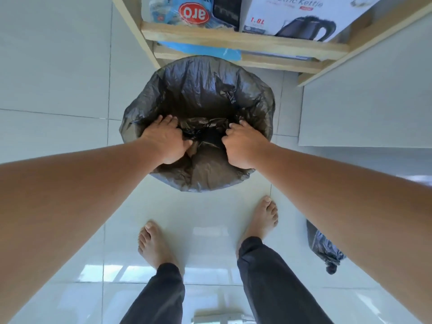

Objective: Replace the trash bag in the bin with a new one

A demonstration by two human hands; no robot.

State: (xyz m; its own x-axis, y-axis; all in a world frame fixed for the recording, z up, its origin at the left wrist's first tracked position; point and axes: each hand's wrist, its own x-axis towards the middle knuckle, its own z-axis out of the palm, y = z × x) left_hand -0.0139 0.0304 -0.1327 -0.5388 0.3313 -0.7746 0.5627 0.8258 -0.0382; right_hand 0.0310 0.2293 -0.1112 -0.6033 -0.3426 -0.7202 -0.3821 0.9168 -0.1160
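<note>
I see my two hands, left hand (167, 142) and right hand (240, 146), fingers squeezed shut on one black bag (201, 90) lining one bin, with one more bag (325, 250) on the floor (58, 90).

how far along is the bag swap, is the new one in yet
Mostly done, it seems. A crinkled black plastic bag already lines the bin, folded over its rim. A tied-off dark bag, likely the old one, lies on the white tiled floor. Left hand and right hand press the liner inside; only smoothing appears left.
</note>
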